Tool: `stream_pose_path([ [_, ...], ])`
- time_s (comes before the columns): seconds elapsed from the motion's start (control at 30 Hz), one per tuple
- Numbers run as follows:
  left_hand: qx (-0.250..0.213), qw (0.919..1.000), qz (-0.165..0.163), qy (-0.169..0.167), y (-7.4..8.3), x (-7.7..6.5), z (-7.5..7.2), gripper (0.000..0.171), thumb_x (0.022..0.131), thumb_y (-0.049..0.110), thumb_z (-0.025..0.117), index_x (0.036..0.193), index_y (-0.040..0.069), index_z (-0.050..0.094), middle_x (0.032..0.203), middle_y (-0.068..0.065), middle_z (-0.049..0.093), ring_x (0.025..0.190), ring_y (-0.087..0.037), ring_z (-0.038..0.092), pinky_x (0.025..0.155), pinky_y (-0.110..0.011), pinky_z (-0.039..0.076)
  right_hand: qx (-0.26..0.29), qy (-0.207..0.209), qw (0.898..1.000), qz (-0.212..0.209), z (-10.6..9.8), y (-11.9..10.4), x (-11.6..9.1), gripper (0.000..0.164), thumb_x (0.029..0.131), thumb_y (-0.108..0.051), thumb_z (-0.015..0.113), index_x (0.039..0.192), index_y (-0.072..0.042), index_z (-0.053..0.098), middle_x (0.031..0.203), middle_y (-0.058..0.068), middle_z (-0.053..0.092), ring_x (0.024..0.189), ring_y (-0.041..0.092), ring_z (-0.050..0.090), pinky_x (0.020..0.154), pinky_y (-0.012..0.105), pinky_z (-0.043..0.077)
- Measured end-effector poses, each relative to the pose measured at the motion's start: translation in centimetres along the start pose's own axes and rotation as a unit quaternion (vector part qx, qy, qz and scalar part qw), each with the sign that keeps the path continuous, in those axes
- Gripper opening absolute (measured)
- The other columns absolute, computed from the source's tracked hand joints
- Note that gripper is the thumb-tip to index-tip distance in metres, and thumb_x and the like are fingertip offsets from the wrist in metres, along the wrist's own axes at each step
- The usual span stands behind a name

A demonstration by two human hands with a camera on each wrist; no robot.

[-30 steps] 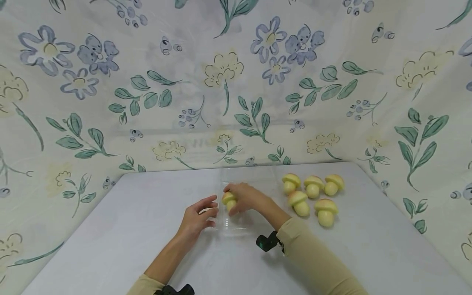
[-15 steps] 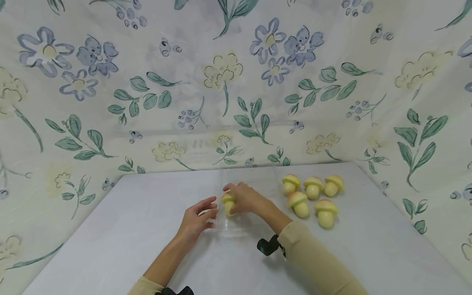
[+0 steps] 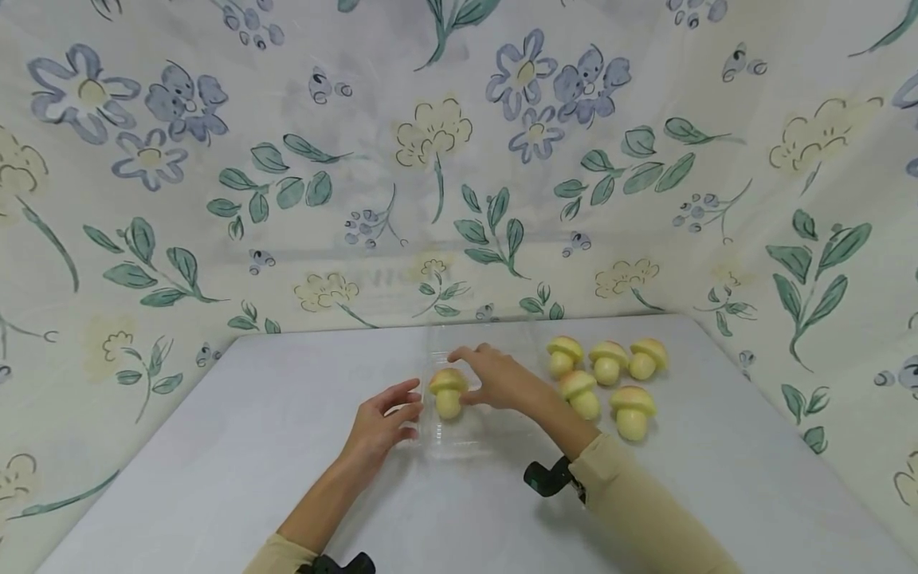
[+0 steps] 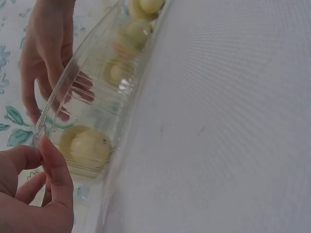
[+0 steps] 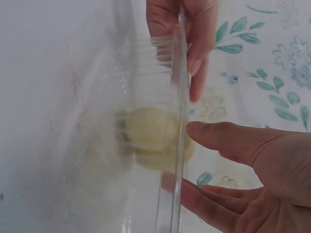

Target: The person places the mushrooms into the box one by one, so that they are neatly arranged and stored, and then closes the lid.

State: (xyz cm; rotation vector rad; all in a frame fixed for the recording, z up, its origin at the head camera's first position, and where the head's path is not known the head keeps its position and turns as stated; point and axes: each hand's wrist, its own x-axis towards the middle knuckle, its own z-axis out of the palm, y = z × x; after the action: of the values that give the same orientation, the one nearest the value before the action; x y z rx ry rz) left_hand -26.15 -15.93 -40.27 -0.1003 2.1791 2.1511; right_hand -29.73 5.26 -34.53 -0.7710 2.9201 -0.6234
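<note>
A clear plastic box (image 3: 480, 448) with a clear lid part behind it lies on the table. At its left end stands one yellow mushroom-shaped piece (image 3: 449, 395) with a reddish-tinged cap. My left hand (image 3: 383, 426) is at the box's left edge; the left wrist view shows its thumb and finger pinching the clear rim (image 4: 43, 130). Just right of the mushroom is my right hand (image 3: 502, 381), fingers spread and holding nothing. In the right wrist view its thumb (image 5: 214, 133) points toward the mushroom (image 5: 150, 131), seen blurred through the box wall.
Several more mushroom-shaped pieces (image 3: 633, 414) stand in a group on the white table (image 3: 287, 399), right of the box. A flower-printed cloth (image 3: 402, 239) hangs behind and around the table.
My right hand has let go of the mushroom and drawn back to the right and up. The mushroom now stands by itself in the box. My left hand has stayed at the edge.
</note>
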Motion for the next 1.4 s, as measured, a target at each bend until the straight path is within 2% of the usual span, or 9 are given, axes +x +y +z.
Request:
stream_pose_path([
  [0.1, -0.001, 1.0000, -0.001, 0.000, 0.0, 0.0, 0.0, 0.049, 0.091, 0.002, 0.063, 0.139, 0.006, 0.054, 0.111, -0.003, 0.059, 0.087, -0.012, 0.057, 0.063, -0.019, 0.054, 0.010, 0.013, 1.000, -0.005, -0.7, 0.7, -0.9, 0.059, 0.086, -0.028, 0.076, 0.139, -0.023, 0.050, 0.130, 0.015, 0.055, 0.100, 0.025, 0.061, 0.086, 0.040, 0.055],
  [0.27, 0.000, 1.0000, 0.002, 0.000, 0.0, 0.0, -0.1, 0.049, 0.091, 0.002, 0.064, 0.139, 0.006, 0.054, 0.111, -0.002, 0.059, 0.086, -0.012, 0.056, 0.064, -0.019, 0.054, 0.037, 0.024, 0.999, 0.000, -1.5, 1.9, -2.2, 0.059, 0.087, -0.027, 0.076, 0.139, -0.022, 0.050, 0.131, 0.014, 0.054, 0.085, 0.016, 0.064, 0.074, 0.029, 0.055],
  [0.43, 0.000, 1.0000, 0.003, 0.002, 0.0, -0.1, -0.1, 0.049, 0.091, 0.002, 0.064, 0.139, 0.005, 0.053, 0.113, -0.005, 0.059, 0.086, -0.012, 0.057, 0.063, -0.019, 0.054, 0.069, 0.016, 0.998, 0.000, -2.2, 2.7, -3.4, 0.058, 0.087, -0.029, 0.075, 0.139, -0.026, 0.049, 0.135, 0.011, 0.053, 0.091, 0.016, 0.068, 0.073, 0.025, 0.057],
  [0.67, -0.006, 1.0000, 0.001, 0.005, 0.0, -0.1, -0.1, 0.049, 0.091, 0.002, 0.064, 0.138, 0.004, 0.054, 0.108, -0.002, 0.060, 0.084, -0.012, 0.057, 0.062, -0.019, 0.054, 0.087, 0.023, 0.996, 0.004, -3.2, 3.8, -5.3, 0.057, 0.087, -0.035, 0.075, 0.139, -0.029, 0.050, 0.135, 0.007, 0.054, 0.093, 0.016, 0.070, 0.073, 0.027, 0.059],
  [0.97, -0.011, 0.9999, 0.001, 0.003, 0.3, 0.1, 0.1, 0.047, 0.092, 0.002, 0.063, 0.138, 0.005, 0.054, 0.110, -0.003, 0.059, 0.084, -0.011, 0.057, 0.062, -0.018, 0.054, 0.122, 0.017, 0.992, -0.028, -3.6, 6.1, -6.7, 0.056, 0.088, -0.033, 0.073, 0.139, -0.022, 0.051, 0.134, 0.013, 0.055, 0.091, 0.017, 0.070, 0.075, 0.025, 0.059],
  [1.23, -0.015, 0.9999, 0.001, 0.007, 0.1, 0.1, 0.2, 0.047, 0.091, 0.002, 0.065, 0.137, 0.005, 0.056, 0.111, -0.005, 0.060, 0.083, -0.012, 0.056, 0.061, -0.018, 0.054, 0.117, 0.024, 0.993, -0.020, -4.5, 8.3, -8.5, 0.054, 0.090, -0.035, 0.071, 0.138, -0.022, 0.051, 0.135, 0.012, 0.058, 0.093, 0.016, 0.070, 0.076, 0.026, 0.059],
  [1.4, -0.019, 0.9998, 0.000, 0.009, 0.0, 0.1, 0.1, 0.047, 0.091, 0.001, 0.064, 0.137, 0.004, 0.055, 0.112, -0.006, 0.060, 0.082, -0.012, 0.057, 0.060, -0.018, 0.054, 0.119, 0.041, 0.991, -0.036, -5.1, 9.7, -9.5, 0.053, 0.091, -0.033, 0.069, 0.139, -0.018, 0.050, 0.135, 0.011, 0.058, 0.100, 0.024, 0.069, 0.079, 0.027, 0.059],
])
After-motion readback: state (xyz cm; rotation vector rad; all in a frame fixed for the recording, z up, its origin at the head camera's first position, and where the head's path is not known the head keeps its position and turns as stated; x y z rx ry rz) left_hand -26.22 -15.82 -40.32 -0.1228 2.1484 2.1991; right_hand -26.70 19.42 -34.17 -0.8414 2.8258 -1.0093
